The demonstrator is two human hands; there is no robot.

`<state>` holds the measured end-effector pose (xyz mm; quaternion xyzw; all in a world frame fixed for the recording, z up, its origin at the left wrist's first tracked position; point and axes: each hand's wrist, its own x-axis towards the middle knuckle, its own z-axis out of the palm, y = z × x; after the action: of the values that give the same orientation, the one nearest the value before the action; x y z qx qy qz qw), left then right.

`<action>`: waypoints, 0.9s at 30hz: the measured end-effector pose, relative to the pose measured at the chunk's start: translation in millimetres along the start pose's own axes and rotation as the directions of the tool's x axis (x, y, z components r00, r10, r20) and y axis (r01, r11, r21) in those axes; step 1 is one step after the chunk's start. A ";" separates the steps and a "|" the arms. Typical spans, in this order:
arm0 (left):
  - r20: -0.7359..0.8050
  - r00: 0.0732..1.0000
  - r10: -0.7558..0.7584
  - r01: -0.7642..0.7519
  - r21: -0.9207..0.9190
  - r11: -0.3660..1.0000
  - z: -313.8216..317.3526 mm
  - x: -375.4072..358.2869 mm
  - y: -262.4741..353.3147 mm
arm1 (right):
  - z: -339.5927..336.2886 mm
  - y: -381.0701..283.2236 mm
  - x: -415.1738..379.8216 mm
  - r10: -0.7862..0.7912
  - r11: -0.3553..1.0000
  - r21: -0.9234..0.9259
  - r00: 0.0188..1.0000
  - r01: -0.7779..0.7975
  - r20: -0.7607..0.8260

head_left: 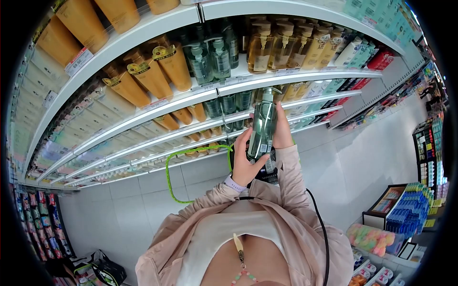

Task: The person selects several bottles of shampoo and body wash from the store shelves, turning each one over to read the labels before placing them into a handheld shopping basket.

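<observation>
Hands (pixel 263 145) raised before the shelves (pixel 214 86), grip closed from both sides around a green pump bottle (pixel 264 125).

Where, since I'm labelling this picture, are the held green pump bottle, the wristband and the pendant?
Green pump bottle (pixel 264 125): head view, middle of its body.
Wristband (pixel 234 184): head view, its band.
Pendant (pixel 238 242): head view, pale upper part.

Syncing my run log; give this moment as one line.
left hand: on green pump bottle | right hand: same bottle | bottle: tilted, before shelves
</observation>
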<state>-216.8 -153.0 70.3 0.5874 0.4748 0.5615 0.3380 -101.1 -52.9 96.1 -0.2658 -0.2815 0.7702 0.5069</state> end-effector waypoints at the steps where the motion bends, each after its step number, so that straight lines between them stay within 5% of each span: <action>1: 0.009 1.000 0.029 -0.029 0.019 0.999 0.0 0.7 0.5 | 1.6 0.5 -0.8 0.005 1.000 -0.003 1.000 -0.005 0.001; 5: 0.024 0.994 0.109 -0.110 0.064 0.992 0.4 1.7 -1.5 | -0.1 6.7 0.9 0.013 0.999 0.046 1.000 -0.013 0.006; 27: 0.165 0.985 0.042 -0.045 0.013 0.999 5.7 0.4 3.2 | 2.8 -10.6 -13.1 -0.065 0.997 -0.035 0.994 0.062 -0.092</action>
<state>-210.7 -152.9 72.6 0.6449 0.4371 0.5141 0.3589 -91.9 -62.1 107.2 -0.3006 -0.2781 0.7359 0.5393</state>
